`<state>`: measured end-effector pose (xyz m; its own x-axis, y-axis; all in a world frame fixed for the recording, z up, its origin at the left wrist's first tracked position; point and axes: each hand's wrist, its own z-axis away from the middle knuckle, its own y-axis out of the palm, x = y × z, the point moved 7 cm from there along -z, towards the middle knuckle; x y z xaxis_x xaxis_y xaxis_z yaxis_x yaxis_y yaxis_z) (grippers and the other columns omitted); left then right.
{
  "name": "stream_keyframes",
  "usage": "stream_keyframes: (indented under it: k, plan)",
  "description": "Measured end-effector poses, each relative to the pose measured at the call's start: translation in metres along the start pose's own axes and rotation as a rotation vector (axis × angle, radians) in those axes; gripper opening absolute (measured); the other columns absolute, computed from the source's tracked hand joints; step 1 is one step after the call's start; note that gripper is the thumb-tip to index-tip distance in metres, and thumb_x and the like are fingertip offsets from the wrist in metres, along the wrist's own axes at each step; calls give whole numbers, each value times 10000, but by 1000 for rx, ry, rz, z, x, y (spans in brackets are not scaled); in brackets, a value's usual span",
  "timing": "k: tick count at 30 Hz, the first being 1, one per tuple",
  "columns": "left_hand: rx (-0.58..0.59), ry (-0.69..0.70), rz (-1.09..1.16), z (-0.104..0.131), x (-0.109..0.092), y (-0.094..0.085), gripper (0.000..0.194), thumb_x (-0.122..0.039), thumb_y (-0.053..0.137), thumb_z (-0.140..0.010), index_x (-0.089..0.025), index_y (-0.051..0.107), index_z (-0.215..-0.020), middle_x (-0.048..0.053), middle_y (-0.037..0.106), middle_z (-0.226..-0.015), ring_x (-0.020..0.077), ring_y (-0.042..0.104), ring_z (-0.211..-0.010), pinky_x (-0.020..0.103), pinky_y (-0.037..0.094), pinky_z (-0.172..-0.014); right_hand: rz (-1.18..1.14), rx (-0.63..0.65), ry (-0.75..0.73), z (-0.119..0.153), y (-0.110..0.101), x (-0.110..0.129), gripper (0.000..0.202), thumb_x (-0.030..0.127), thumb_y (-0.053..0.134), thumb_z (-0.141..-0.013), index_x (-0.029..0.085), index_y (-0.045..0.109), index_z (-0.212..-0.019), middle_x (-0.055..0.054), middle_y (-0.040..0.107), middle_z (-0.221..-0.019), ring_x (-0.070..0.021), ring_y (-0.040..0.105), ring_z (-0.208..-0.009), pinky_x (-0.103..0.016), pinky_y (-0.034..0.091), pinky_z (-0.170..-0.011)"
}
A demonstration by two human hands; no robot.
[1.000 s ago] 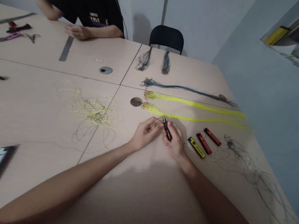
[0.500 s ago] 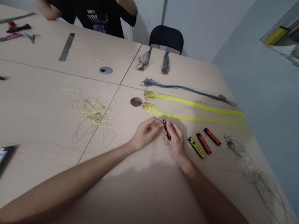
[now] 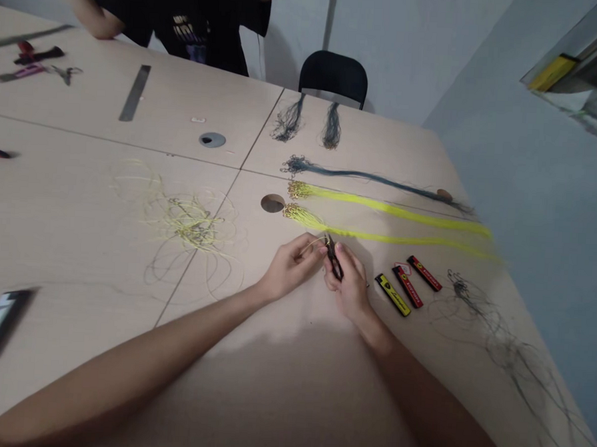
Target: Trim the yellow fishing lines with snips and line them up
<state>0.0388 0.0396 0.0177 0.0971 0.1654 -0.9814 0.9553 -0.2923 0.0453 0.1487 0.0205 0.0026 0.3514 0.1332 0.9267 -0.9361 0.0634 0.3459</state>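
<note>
In the middle of the table my left hand (image 3: 293, 266) pinches a thin yellow line (image 3: 316, 240), fingers closed. My right hand (image 3: 349, 279) is closed around small dark snips (image 3: 335, 257), whose tip meets the line by my left fingertips. Just beyond both hands lies a bundle of yellow lines (image 3: 378, 237) with hooks gathered at its left end. A second yellow bundle (image 3: 399, 212) and a dark bundle (image 3: 361, 175) stretch behind it. Loose yellow line (image 3: 193, 224) sits tangled left of my left hand.
Right of my right hand lie a yellow lighter (image 3: 393, 295) and two red ones (image 3: 408, 286). Tangled dark line (image 3: 507, 341) spreads at the right edge. A metal ruler (image 3: 134, 93) lies at far left. Across the table a person in a black shirt (image 3: 173, 23) leans on it.
The handles of the snips in my right hand look slightly further apart. My left hand stays in place with the line. Across the table, the person's arm has shifted.
</note>
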Motion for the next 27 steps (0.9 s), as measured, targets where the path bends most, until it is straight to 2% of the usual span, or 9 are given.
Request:
stream_keyframes:
  k: [9,15,20,27]
  plan:
    - [-46,14,-86,-1,-1,-3,332,-481,603,-899,-163,609,-803,-41,462,-566,83,343,-511,218,284,-495,5,-12,15,-1,-1,0,532,646,688,-719,194,441,-584,76,399,-526,-10,191,-338,-208,110,-326]
    - [-34,20,-64,-2,-3,-3,342,-499,619,-885,-164,616,-812,-12,517,-617,106,448,-564,224,340,-506,37,-28,-7,-1,-2,1,539,651,681,-729,195,432,-584,76,384,-527,-13,194,-351,-205,112,-329]
    - [-19,28,-27,-1,-3,-2,347,-508,631,-877,-170,611,-800,-13,522,-607,104,461,-540,228,370,-501,44,-49,-29,-1,-4,-1,524,632,693,-734,193,447,-589,77,376,-536,-13,187,-360,-203,111,-328]
    - [-11,33,-41,0,-4,-1,366,-520,610,-885,-165,598,-796,-44,421,-560,82,328,-508,217,257,-468,40,-52,-10,-1,-4,-1,509,619,674,-745,196,454,-567,66,401,-505,-20,203,-343,-211,122,-323]
